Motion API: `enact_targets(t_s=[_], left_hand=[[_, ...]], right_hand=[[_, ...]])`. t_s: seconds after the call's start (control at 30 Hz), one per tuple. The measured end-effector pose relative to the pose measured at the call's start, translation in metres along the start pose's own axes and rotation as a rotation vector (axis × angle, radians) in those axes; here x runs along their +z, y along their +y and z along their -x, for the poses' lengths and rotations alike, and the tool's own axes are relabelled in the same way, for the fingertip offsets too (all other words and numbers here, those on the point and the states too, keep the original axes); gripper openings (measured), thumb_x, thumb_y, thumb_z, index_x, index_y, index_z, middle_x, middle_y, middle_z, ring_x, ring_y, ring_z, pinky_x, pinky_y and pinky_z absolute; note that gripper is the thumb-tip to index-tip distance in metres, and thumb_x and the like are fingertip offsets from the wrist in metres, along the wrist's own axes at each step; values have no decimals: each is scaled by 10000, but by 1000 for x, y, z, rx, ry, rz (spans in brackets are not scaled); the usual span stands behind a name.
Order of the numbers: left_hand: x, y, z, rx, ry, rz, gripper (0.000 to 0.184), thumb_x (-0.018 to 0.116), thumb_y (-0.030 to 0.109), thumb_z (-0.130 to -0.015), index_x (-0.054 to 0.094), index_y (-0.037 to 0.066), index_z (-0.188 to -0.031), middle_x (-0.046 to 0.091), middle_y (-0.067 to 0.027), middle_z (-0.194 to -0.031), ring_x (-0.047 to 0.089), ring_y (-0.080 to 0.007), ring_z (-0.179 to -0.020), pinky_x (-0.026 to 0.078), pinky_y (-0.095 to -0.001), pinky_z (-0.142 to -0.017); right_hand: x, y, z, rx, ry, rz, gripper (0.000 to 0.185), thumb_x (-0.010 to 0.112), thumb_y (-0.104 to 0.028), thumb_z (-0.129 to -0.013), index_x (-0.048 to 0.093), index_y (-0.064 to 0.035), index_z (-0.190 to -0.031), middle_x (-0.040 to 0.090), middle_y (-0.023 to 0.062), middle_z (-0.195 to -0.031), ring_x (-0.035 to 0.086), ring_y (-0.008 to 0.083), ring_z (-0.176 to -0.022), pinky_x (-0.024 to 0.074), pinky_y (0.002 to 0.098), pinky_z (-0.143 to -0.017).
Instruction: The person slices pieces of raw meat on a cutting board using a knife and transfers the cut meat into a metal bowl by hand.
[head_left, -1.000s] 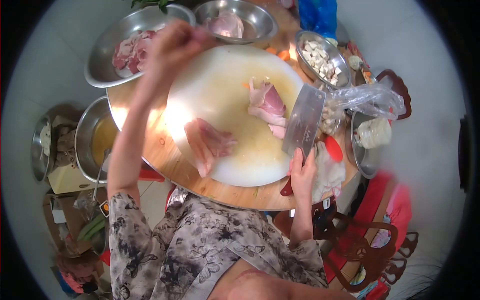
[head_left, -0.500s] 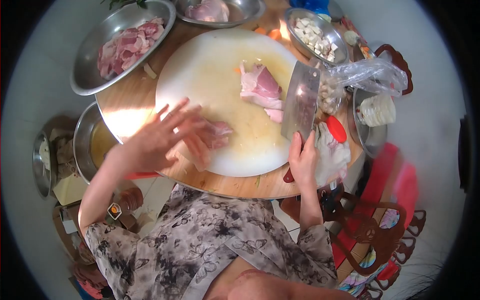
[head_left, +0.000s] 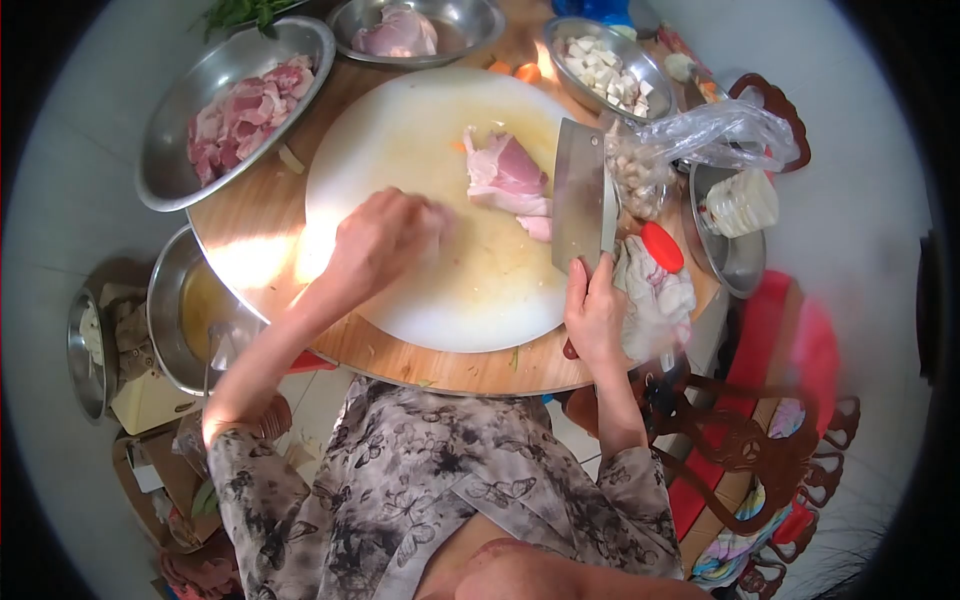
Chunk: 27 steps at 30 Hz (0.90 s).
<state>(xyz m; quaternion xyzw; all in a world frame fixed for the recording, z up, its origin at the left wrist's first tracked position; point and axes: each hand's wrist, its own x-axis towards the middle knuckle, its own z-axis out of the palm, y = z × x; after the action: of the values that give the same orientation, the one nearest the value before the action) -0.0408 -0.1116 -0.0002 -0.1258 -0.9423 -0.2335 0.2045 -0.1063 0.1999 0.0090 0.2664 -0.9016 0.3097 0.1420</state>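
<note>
My left hand (head_left: 380,235) is closed over the left part of the round white cutting board (head_left: 450,300). A blurred pinkish piece of raw meat (head_left: 437,226) shows at its fingers, mostly hidden by them. My right hand (head_left: 595,310) grips the handle of a cleaver (head_left: 580,195). Its wide blade stands at the board's right edge. Between the two hands, a larger chunk of raw meat (head_left: 505,172) with pale skin lies on the board, apart from both.
A steel bowl of cut meat (head_left: 150,180) stands at the upper left, another bowl (head_left: 470,30) with meat behind the board. Diced white pieces fill a bowl (head_left: 655,85) at upper right. A plastic bag (head_left: 640,180), a red lid (head_left: 662,247) and a cloth (head_left: 655,300) crowd the right side.
My left hand was spread over the smaller meat piece; now it is closed and farther in over the board, with the meat at its fingers. My right hand still holds the cleaver.
</note>
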Motion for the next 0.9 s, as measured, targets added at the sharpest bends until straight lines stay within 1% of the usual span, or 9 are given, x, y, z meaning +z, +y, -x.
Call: enact_targets(t_s=[0.07,0.17,0.2,0.3,0.37,0.43,0.57,0.73,0.9], left_hand=[[2,5,-19,-756,178,453,387,803,247,-832,698,56,-1152,681,-147,-983,680,-303,-852,546,-437,-761],[29,24,-14,-620,372,385,424,785,300,-873,677,44,-1194,681,-159,-1038,670,-330,-982,544,-443,-852],[12,52,-17,-501,144,140,586,844,240,-845,589,22,-1326,656,-162,-1184,634,-325,-1135,542,-424,-947],[16,89,-3,-303,280,84,625,871,215,-796,592,28,-1322,623,-169,-1236,592,-345,-1187,525,-467,-958],[11,90,9,-311,262,60,604,863,182,-780,600,40,-1305,611,-162,-1226,592,-358,-1148,525,-471,-936],[7,78,21,-314,244,32,586,856,149,-765,609,52,-1287,600,-156,-1216,592,-371,-1109,525,-475,-915],[8,66,41,-259,130,-24,485,813,79,-779,631,62,-1228,612,-123,-1142,614,-338,-1026,547,-432,-833],[10,82,42,-465,212,11,395,821,67,-773,633,51,-1121,619,-120,-1108,616,-338,-1007,542,-436,-817],[11,82,26,-279,338,-60,389,832,51,-760,628,41,-1091,625,-123,-1097,615,-350,-1013,543,-448,-826]], right_hand=[[0,-1,0,1,-8,15,175,559,-157,-1053,493,4,-1066,678,181,-670,686,399,-575,517,481,-497],[1,-2,-1,-7,16,43,177,566,-157,-1049,496,5,-1065,677,177,-662,684,394,-566,513,478,-492],[1,-3,-1,-1,1,51,174,570,-155,-1047,498,3,-1059,678,176,-664,685,389,-567,512,478,-491],[-2,-5,0,10,-44,51,173,585,-137,-1040,503,9,-1083,666,186,-669,680,403,-585,498,491,-501],[-6,-6,-1,27,-61,48,184,597,-122,-1036,507,17,-1115,652,198,-673,674,421,-602,483,505,-511],[-9,-4,-5,-127,-111,66,175,612,-118,-1028,521,14,-1098,646,187,-670,665,409,-587,476,493,-501],[-34,-19,-10,-179,-253,25,160,624,-115,-1017,533,7,-1065,659,187,-706,670,397,-602,479,475,-504],[-63,-47,-12,-372,-527,26,155,630,-104,-968,507,-11,-991,649,148,-639,682,352,-583,512,442,-505],[-74,-56,-10,-449,-681,146,226,645,-53,-866,501,27,-1021,657,147,-644,696,355,-594,528,447,-520]])
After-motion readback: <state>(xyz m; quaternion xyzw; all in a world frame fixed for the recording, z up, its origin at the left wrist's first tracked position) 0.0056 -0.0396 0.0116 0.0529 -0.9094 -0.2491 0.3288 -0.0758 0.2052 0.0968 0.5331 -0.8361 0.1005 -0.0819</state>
